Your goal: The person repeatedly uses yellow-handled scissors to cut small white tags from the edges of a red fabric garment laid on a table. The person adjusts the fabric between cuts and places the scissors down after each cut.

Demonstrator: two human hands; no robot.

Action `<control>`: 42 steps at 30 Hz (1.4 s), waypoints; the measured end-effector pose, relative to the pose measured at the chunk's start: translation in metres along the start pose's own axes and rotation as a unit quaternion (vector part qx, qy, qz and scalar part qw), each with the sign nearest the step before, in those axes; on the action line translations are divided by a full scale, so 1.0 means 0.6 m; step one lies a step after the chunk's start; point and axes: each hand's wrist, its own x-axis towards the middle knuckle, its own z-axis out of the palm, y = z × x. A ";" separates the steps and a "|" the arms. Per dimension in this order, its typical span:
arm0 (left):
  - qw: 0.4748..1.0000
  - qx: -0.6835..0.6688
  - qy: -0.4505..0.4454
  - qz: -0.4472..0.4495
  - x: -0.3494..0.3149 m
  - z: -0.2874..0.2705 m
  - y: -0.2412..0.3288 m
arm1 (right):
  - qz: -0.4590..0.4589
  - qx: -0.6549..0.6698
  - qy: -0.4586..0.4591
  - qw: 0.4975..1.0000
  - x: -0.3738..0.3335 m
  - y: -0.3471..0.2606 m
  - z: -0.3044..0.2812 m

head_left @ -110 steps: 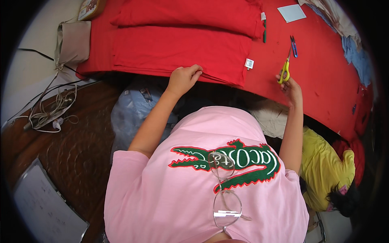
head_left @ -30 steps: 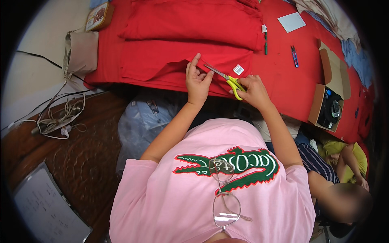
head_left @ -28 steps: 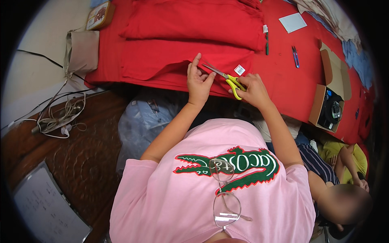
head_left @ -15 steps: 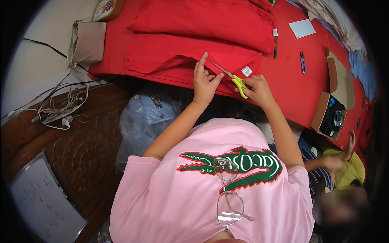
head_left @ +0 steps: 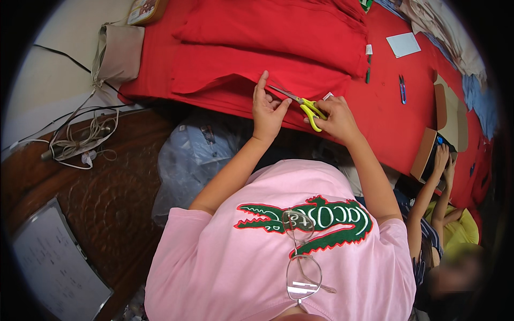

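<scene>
My right hand (head_left: 338, 119) grips a pair of scissors (head_left: 310, 111) by the yellow handles. Their metal blades point up and left, and the tips lie beside my left hand (head_left: 267, 113). That hand has its index finger stretched up and its thumb apart, with the other fingers partly bent. It is at the near edge of a folded red cloth (head_left: 214, 67), whose upper layer gapes just left of my fingers. A white label (head_left: 327, 96) on the red material is partly covered by my right hand.
Right of the cloth are a green pen (head_left: 368, 69), white paper (head_left: 403, 45) and blue thread snips (head_left: 402, 90). Another person's hands (head_left: 443, 160) reach into an open cardboard box (head_left: 424, 152). A beige bag (head_left: 122, 53) stands left; plastic bags (head_left: 187, 155) hang below the table edge.
My right hand has brought the scissors slightly left, so the blades are closer to my left fingers and the label is more covered. The other person's hands have moved into the box.
</scene>
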 end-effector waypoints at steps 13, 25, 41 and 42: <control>0.999 0.038 0.036 -0.012 0.014 -0.043 -0.009 | -0.013 0.025 0.000 1.000 0.009 0.014 0.019; 1.000 -0.008 0.009 0.005 0.020 -0.050 0.021 | -0.023 0.009 0.005 1.000 0.032 -0.012 0.021; 0.996 0.028 0.077 0.040 0.031 -0.080 0.009 | -0.051 0.015 -0.034 0.998 0.054 -0.026 0.031; 0.996 0.031 0.077 0.037 0.029 -0.079 0.015 | -0.050 0.010 -0.038 0.998 0.060 -0.036 0.028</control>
